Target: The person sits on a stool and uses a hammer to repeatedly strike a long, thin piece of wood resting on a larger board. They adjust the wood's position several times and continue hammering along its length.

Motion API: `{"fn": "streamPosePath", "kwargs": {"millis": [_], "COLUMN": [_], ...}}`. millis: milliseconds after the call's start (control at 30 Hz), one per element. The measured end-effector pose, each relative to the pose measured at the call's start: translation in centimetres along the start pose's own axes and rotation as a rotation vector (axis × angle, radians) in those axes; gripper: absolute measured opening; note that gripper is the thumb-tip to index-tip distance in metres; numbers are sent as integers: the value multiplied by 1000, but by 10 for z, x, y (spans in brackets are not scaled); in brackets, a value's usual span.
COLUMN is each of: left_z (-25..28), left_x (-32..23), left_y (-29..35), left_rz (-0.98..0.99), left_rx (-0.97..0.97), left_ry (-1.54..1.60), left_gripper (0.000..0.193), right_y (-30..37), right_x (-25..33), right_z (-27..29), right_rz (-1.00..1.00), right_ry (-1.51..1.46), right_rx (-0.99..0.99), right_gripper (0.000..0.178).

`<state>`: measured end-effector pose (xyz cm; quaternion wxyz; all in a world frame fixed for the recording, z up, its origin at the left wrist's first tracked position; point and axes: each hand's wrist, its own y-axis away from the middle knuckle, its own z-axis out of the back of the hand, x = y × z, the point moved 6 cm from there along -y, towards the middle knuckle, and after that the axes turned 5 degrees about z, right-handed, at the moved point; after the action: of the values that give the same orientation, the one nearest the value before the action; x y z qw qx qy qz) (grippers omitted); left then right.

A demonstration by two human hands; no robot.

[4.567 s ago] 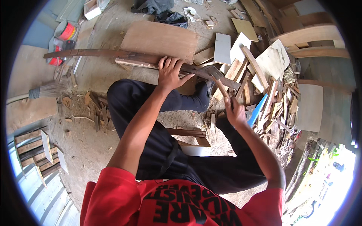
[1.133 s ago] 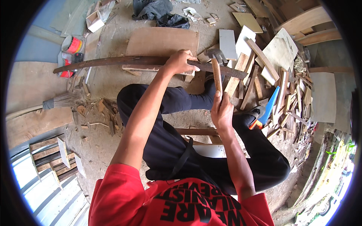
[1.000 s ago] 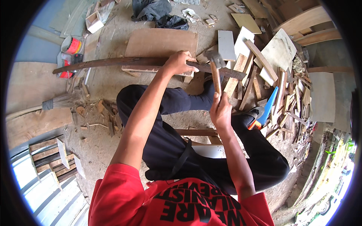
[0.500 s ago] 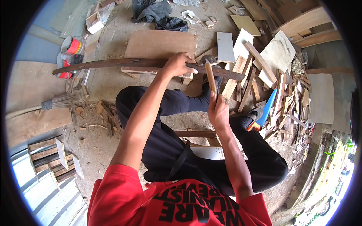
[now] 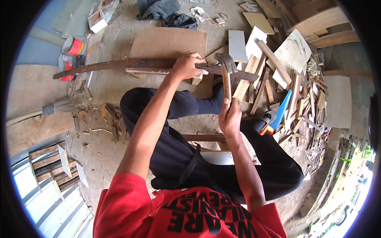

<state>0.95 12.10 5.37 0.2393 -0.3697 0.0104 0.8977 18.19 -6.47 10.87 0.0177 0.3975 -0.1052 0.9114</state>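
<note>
A long, dark, slightly curved wooden strip (image 5: 119, 65) lies across a low board-topped stand (image 5: 168, 41). My left hand (image 5: 189, 66) is wrapped round the strip right of its middle, pressing over the stand's near edge. In my right hand (image 5: 229, 118) is a claw hammer (image 5: 226, 77), gripped low on its wooden handle. The hammer's metal head is over the strip's right part; whether it touches the wood I cannot tell. The strip's right end reaches out past the stand toward a pile of offcuts.
Wood offcuts (image 5: 295, 107) and loose boards heap up at the right. A handsaw in a blue cover with an orange handle (image 5: 266, 130) lies by my right foot. Red paint cans (image 5: 73, 46) and a stick broom (image 5: 63, 106) are at the left. Black plastic bags (image 5: 160, 10) lie at the back.
The hammer's head has moved slightly to the right and its handle stands more upright. My left hand keeps its hold on the strip, nearly unmoved.
</note>
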Motion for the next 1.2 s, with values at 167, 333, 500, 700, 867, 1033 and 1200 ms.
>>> {"fn": "streamPosePath", "kwargs": {"millis": [167,333,500,700,867,1033,1200], "left_z": [0,-2,-2,-2,6,4,4], "left_x": [-9,-8,-10,-10,-8,-13,-15], "left_y": [3,10,9,12,30,31,28], "left_rz": [-97,-79,-87,-140,-90,-134,-155], "left_rx": [-44,-87,-102,-27,-87,-122,-112], "left_ry": [-63,-64,-110,-102,-355,-306,-242], "left_gripper": [43,42,42,49,50,47,43], "right_y": [11,20,32,46,42,49,46], "right_x": [-27,-28,-36,-64,-72,-69,-62], "right_z": [-19,-9,-19,-49,-57,-67,-71], "right_rz": [-74,-169,-155,-269,-334,-340,-396], "right_ry": [102,-27,-113,-295,-551,-514,-554], "right_rx": [57,-33,-76,-71,-60,-3,27], "right_gripper": [29,35,39,50,49,53,58]}}
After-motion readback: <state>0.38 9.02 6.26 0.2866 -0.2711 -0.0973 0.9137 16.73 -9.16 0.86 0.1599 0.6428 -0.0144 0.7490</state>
